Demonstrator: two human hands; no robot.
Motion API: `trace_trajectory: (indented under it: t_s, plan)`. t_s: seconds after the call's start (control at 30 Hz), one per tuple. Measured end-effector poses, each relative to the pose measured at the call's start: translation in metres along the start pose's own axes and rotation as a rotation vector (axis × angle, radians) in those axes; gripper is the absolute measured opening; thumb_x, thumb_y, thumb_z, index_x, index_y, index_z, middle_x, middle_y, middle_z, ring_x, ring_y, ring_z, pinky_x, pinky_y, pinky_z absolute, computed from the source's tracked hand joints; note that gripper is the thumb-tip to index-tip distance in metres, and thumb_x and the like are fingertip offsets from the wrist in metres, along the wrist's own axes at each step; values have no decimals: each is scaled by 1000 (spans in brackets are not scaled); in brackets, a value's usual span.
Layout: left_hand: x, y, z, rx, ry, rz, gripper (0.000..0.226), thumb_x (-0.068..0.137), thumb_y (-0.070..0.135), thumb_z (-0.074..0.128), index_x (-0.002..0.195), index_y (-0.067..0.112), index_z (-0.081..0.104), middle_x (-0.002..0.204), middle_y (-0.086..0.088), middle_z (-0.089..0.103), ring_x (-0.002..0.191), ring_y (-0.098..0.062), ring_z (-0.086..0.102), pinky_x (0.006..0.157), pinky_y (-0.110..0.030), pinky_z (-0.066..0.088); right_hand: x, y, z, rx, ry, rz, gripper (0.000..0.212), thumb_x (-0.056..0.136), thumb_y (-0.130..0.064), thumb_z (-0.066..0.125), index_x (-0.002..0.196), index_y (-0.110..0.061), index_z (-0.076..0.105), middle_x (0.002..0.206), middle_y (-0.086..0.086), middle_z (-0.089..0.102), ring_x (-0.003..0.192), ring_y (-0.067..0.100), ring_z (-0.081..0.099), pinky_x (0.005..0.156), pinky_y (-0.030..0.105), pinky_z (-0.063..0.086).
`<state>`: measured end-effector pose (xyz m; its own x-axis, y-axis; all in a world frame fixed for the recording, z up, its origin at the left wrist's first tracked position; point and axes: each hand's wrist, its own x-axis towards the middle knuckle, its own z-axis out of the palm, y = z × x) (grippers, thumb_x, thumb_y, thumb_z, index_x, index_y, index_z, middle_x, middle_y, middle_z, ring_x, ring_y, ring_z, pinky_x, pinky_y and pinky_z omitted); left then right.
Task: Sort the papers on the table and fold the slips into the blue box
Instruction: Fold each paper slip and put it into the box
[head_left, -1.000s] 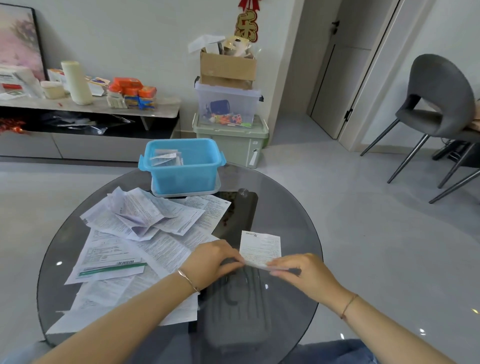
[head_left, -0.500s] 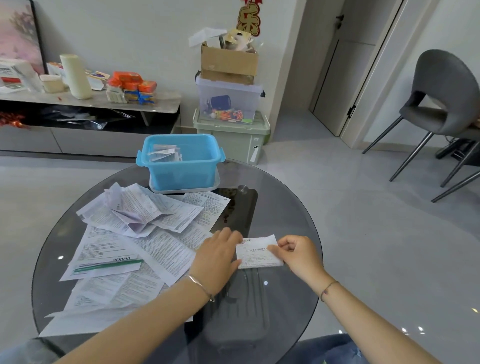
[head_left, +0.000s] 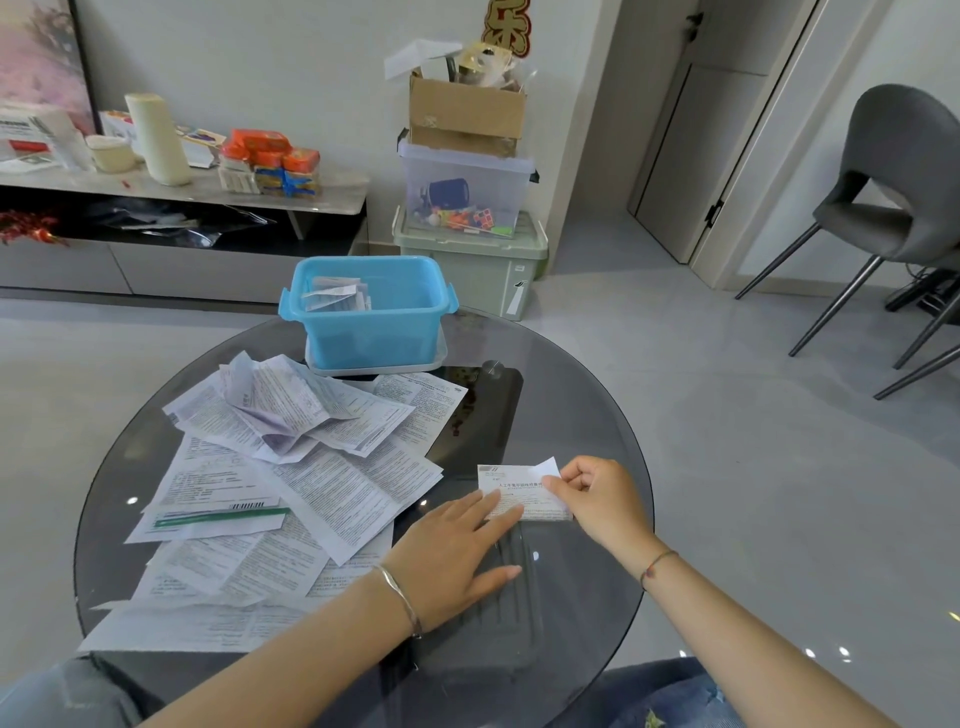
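Note:
A small white printed slip (head_left: 521, 493), folded in half, lies on the round dark glass table (head_left: 582, 415). My left hand (head_left: 457, 551) presses flat on the slip's left part with straight fingers. My right hand (head_left: 597, 496) pinches the slip's right edge, where a corner sticks up. The blue box (head_left: 371, 312) stands at the far side of the table on a clear lid, with several folded slips inside at its left. A spread of printed papers (head_left: 291, 467) covers the table's left half.
A stack of storage bins with a cardboard box (head_left: 467, 171) stands against the wall behind the table. A low cabinet (head_left: 182, 208) with packets runs along the left. A grey chair (head_left: 904, 208) is at the right, by a door.
The slip was open and upright a second ago; it now lies folded in half on the glass. My left hand has gone from pinching its edge to pressing flat on it.

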<state>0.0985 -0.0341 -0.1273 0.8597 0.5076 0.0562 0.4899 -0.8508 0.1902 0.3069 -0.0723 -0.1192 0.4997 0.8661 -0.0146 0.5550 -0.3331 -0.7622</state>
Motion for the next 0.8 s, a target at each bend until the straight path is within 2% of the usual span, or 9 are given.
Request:
trace_trajectory:
  t_s: [0.07,0.13,0.23,0.33,0.5,0.6,0.67,0.73,0.8]
  plan:
    - [1,3,-4,-10,-66,13,90,77,71,-8,152,27,18,158,-6,20,145,-21,22,116,-31,18,1,1,-1,-7,-4,6,25,83,-22,72,63,-21,57,60,-2,63,48,3,49,46,11,33]
    - [0,5,-6,-12,-103,9,94,71,72,-10,152,28,8,160,-3,10,147,-20,12,118,-30,11,1,1,-1,-7,-11,12,25,83,-22,71,63,-20,57,60,-2,63,48,4,48,47,12,33]
    - [2,3,-5,6,-101,17,101,69,74,-16,153,25,10,160,-5,11,147,-21,14,117,-31,14,3,1,0,3,-18,15,23,83,-22,72,65,-19,58,60,-2,63,50,7,51,49,16,35]
    - [3,5,-6,37,-131,10,99,67,72,-14,153,25,7,160,-4,8,147,-20,10,118,-30,10,4,3,1,20,-20,15,21,82,-23,73,66,-18,60,62,0,65,52,10,53,52,21,38]
    - [4,8,-13,57,-175,-3,101,64,71,-14,153,25,4,161,-4,4,148,-19,6,118,-30,7,7,5,3,31,-4,13,21,81,-23,74,66,-18,60,62,1,65,52,11,53,52,21,38]
    - [4,9,-13,95,-194,2,102,64,72,-14,153,24,4,161,-6,3,148,-21,6,119,-32,8,3,1,1,-2,7,-14,12,83,-27,71,80,-19,63,71,-5,67,62,12,58,56,23,40]
    - [4,11,-13,119,-202,5,105,65,76,-16,153,23,4,161,-7,3,147,-22,6,118,-32,8,-4,-2,-5,-208,115,-194,18,88,-31,65,102,-21,62,99,-10,66,85,9,58,70,21,44]
    - [4,12,-12,138,-195,8,104,68,79,-15,153,23,4,161,-8,4,147,-23,7,118,-32,7,-16,-1,-12,-427,206,-499,31,93,-34,54,119,-18,61,122,-6,60,108,11,55,87,26,46]
    - [3,12,-9,143,-182,3,99,70,73,-12,153,22,4,161,-9,4,147,-23,6,118,-32,5,-29,4,-15,-477,116,-650,40,96,-41,39,119,-20,65,127,-6,61,120,13,54,97,33,46]
